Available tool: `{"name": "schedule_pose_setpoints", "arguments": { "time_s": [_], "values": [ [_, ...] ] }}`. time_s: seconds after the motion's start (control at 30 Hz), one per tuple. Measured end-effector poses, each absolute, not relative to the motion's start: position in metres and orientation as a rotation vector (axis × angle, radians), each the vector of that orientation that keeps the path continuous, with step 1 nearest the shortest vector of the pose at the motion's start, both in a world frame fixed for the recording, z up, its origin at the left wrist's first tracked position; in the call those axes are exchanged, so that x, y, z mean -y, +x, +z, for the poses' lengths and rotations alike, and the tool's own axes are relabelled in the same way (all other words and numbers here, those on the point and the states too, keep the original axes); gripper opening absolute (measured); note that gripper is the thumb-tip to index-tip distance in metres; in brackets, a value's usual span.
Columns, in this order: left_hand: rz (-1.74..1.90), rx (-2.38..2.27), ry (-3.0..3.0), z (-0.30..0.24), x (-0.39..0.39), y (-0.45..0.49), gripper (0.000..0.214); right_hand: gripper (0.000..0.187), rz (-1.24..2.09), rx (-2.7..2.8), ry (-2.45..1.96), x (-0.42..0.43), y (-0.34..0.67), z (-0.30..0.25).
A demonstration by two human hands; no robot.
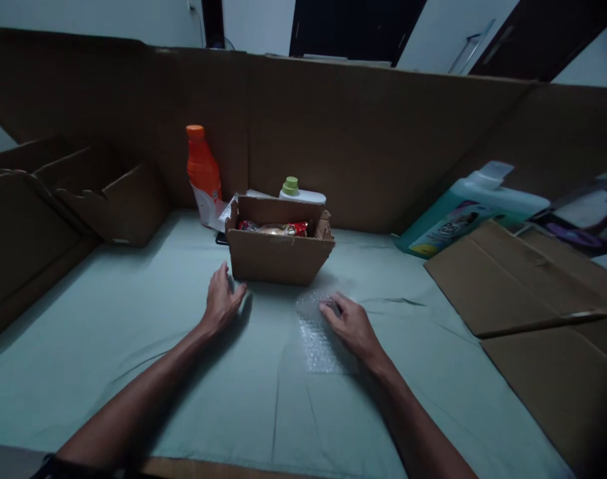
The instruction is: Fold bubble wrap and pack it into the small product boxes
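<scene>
A small cardboard box stands open-topped in the middle of the table, with shiny red and gold wrapped packets showing inside. My left hand is just in front of the box's left corner, thumb and fingers apart, holding nothing. On the right, my right hand pinches a sheet of clear bubble wrap by its right side. The sheet hangs or lies in front of the box; whether it all rests on the cloth I cannot tell.
An orange bottle and a white bottle with green cap stand behind the box. A teal jug leans at right, near flattened cardboard. Larger cardboard boxes stand left. A tall cardboard wall closes the back.
</scene>
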State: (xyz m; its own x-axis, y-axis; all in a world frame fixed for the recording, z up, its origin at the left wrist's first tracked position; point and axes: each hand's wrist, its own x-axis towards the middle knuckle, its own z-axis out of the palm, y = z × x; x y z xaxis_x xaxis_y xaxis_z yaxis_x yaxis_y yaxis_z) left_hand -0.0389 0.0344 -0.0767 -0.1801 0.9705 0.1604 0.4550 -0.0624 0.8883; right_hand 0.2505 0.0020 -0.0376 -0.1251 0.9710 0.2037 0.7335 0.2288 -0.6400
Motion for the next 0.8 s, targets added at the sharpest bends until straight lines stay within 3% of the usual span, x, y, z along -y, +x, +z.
{"name": "schedule_pose_setpoints", "arguments": {
  "time_s": [0.13,0.27,0.33,0.43,0.63,0.8],
  "values": [
    [1.036,-1.412,1.420,-0.073,0.043,-0.030,0.080,0.013,0.738,2.040,-1.522,0.044,0.237,-0.018],
    [0.923,-0.964,1.184,-0.066,0.090,-0.009,0.090,0.043,1.296,2.097,-1.062,0.056,0.203,-0.002],
    [0.989,-0.965,1.020,-0.062,0.095,-0.002,0.079,0.041,1.390,2.124,-0.878,0.054,0.190,-0.001],
    [1.020,-1.051,0.715,-0.058,0.094,-0.004,0.060,0.039,1.216,2.202,-0.900,0.048,0.186,-0.012],
    [0.690,-0.946,0.328,-0.054,0.109,-0.034,0.051,0.045,0.577,2.401,-1.370,0.027,0.204,-0.056],
    [0.648,-1.017,0.513,-0.049,0.134,-0.068,0.058,0.048,0.355,2.388,-1.385,0.025,0.207,-0.071]
  ]
}}
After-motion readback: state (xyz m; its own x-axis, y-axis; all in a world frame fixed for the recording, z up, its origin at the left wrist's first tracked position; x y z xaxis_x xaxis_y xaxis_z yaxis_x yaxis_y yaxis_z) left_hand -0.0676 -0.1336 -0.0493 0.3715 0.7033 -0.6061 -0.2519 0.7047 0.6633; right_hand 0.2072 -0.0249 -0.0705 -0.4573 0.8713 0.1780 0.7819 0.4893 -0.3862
